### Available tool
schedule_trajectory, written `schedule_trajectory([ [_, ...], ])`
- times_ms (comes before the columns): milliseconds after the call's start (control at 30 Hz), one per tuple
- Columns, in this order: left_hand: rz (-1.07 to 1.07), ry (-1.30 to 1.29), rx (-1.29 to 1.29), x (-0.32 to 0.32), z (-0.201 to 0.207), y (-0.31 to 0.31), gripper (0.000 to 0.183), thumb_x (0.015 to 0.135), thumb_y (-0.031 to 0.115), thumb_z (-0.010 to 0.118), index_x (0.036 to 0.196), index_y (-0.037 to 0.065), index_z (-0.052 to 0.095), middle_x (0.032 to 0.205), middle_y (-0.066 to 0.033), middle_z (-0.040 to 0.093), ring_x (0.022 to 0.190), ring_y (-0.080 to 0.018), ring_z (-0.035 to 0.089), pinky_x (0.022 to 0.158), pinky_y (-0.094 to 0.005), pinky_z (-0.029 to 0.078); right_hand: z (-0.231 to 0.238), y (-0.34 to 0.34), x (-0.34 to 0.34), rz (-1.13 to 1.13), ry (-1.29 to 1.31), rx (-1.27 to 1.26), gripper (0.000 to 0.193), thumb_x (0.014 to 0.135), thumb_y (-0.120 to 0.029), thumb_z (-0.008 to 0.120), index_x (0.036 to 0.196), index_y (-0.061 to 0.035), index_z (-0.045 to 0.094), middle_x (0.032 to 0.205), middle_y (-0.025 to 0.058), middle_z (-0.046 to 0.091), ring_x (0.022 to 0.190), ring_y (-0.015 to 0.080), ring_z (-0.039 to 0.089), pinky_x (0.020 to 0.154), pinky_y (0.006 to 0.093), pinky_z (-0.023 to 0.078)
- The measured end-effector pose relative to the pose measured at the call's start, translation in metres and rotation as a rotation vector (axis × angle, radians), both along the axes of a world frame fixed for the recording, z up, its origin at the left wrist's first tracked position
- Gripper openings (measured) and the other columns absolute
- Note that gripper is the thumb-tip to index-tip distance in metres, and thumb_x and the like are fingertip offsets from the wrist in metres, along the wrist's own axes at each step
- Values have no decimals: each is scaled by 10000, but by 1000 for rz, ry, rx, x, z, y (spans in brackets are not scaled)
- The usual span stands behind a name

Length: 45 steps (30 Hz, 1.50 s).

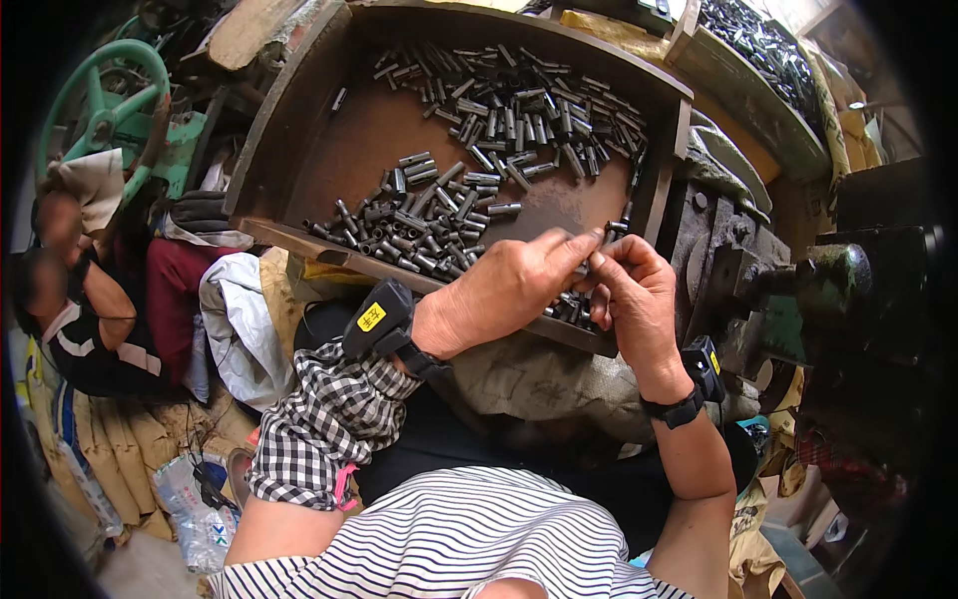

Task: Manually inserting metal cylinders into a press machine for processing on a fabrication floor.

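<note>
My left hand [507, 288] and my right hand [642, 299] meet over the near right corner of a wooden tray [369, 130]. Their fingertips are pinched together around a small dark metal tube [617, 229], partly hidden by the fingers. Inside the tray, a pile of short metal tubes [419, 228] lies near the front edge, left of my hands. Longer, thinner tubes [529, 115] are scattered across the far half. Several more tubes [571, 311] show below my hands in the corner.
At the right stands a dark, greasy machine [833, 280] with a round spindle. A second wooden tray [763, 75] full of small metal parts sits at the far right. At the left, another person [95, 285] is near a green handwheel [105, 115]. Sacks [120, 449] lie lower left.
</note>
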<state>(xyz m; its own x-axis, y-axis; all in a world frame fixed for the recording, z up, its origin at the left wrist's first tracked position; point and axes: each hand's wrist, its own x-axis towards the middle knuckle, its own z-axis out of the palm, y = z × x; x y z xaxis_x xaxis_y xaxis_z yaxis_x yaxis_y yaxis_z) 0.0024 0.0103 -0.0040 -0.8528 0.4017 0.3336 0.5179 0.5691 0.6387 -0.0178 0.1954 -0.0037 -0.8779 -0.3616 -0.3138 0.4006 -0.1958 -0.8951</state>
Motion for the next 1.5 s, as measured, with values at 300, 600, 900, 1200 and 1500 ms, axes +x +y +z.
schedule_trajectory([
  [300,167,-876,1108,-9,0,-33,215,956,124,536,1127,-6,545,913,-89,609,730,-168,677,500,-196,532,-12,-32,-59,127,804,595,139,874,-135,632,896,-4,590,767,113,648,576,213,638,471,313,486],
  [600,398,-639,788,-6,-1,-59,113,888,106,637,974,38,610,747,4,605,545,-44,573,429,-169,401,-40,-92,-74,216,1257,1214,82,840,-109,592,870,-40,559,839,154,623,676,347,660,583,430,541],
  [900,212,-194,-330,2,-11,-48,202,723,156,723,816,22,603,815,-146,623,804,-336,630,694,-433,502,-18,-70,-65,116,1156,958,216,774,-206,685,932,-69,628,875,168,595,778,362,627,674,436,500],
  [1200,135,-122,-486,-8,-19,-32,160,719,129,676,776,18,574,770,-156,630,765,-352,644,666,-455,519,3,1,11,107,472,567,148,807,-21,697,887,-1,575,716,71,617,595,102,621,518,230,463],
  [1500,97,-894,626,-15,-3,-9,130,845,82,567,958,17,579,703,-20,611,498,-50,566,419,-192,438,4,24,14,-88,113,87,75,870,-14,654,923,11,607,808,27,627,699,92,652,543,184,479],
])
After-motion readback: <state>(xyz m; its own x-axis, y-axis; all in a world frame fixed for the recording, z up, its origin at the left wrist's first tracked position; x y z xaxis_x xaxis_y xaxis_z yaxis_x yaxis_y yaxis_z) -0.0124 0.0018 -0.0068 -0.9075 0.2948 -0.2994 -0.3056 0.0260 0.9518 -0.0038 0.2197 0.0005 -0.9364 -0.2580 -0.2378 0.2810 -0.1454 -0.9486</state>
